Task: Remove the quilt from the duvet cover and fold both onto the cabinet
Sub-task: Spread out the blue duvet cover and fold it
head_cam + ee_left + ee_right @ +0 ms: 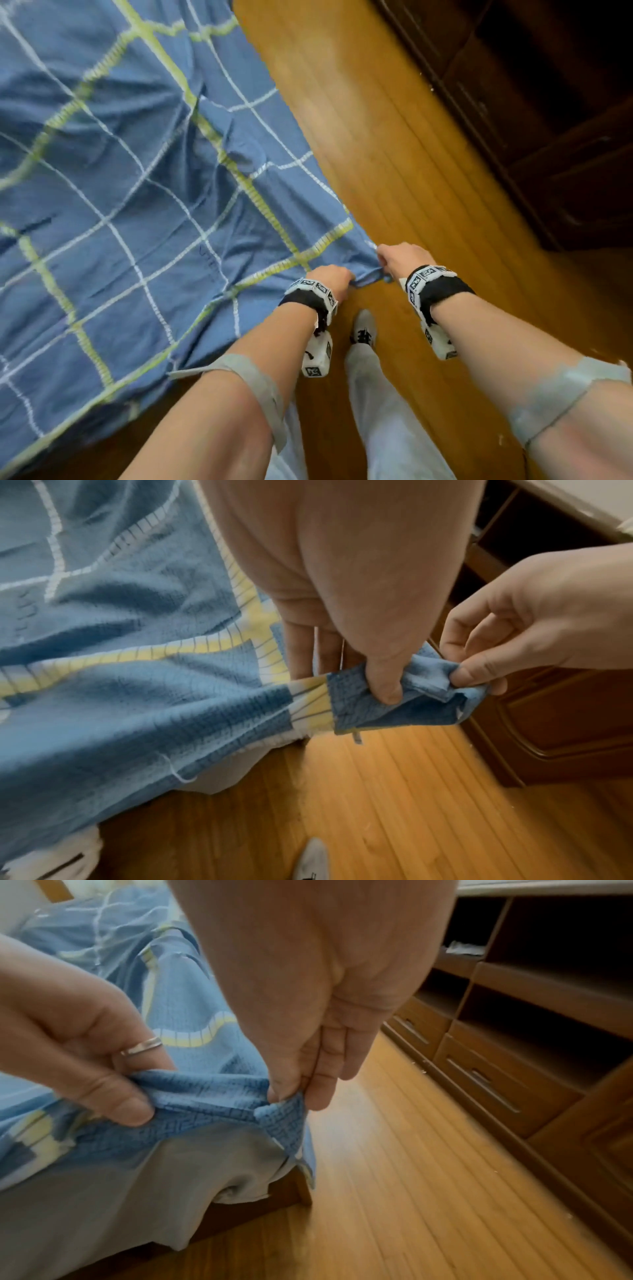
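A corner of the cover [144, 178] is held between the two hands, close in front of the person's legs. The left hand [330, 279] is closed on the blue cloth, its thumb [385, 685] pressed onto the top of the fold and the fingers tucked beneath it. A ring [140, 1047] is worn on one of its fingers. Just to its right, the right hand [402, 258] is seen pinching the very tip of the corner between thumb and forefinger, with the other fingers [342, 1053] left loosely extended. A short span of cloth is stretched between the two grips, so that the hands are near each other but not touching.

Below the hands, a shoe [363, 329] and a pale trouser leg are seen on the floor [376, 137], which is laid in honey-coloured boards. Under the lifted corner, a grey sheet [103, 1177] is draped over the edge of the bed, and a white layer shows at the cover's lower hem in the left wrist view; whether this is the quilt cannot be told.

Beyond and to the left of the hands, the cover is spread across the bed, blue with white and yellow grid lines, wrinkled in places. To the right of the hands, across the floor, the dark wooden cabinet [514, 1047] is stood, with open shelves above and handled drawers [486, 1085] below.
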A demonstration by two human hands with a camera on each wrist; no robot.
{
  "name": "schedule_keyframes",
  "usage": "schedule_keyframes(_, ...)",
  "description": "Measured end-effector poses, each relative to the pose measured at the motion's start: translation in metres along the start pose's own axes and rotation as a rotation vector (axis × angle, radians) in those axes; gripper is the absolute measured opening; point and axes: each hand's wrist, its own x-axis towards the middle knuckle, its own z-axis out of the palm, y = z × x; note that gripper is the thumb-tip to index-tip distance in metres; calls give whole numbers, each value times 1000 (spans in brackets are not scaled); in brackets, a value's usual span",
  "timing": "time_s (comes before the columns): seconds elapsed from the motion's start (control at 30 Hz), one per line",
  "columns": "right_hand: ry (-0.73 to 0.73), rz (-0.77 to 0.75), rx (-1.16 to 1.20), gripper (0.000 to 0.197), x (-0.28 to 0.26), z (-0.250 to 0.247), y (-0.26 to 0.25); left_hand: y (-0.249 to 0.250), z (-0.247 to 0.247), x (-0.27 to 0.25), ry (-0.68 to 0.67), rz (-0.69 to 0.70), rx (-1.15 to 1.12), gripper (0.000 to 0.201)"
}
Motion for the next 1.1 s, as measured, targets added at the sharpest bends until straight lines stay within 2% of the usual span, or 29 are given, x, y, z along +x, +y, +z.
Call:
schedule_keyframes(0.17,-92,72,-53,29,-41,-33,23,33,-32,-40,25,-50,-77,34)
schedule_keyframes(0.27,-52,60,7,31,-70,-65,18,24,-59,-80,98,-94,-84,33)
schedule_keyframes(0.47,102,-21,130,31,-123,-178,-32,-23,-154,-180,293,-220,-62,39)
schedule_keyframes(0.73,476,-225,103,41,-173,-349,-83,-67,-304,-295,627,-339,10,40)
schedule_keyframes(0.9,642,-302,6,58,-162,-433,-70,-74,-375,-304,725,-397,35,47)
schedule_keyframes(1.0,711,-301,-69,73,-143,-476,-43,-70,-415,-283,746,-439,46,56)
schedule_keyframes(1.1,708,-308,-104,80,-117,-523,-2,-56,-462,-251,795,-464,56,65)
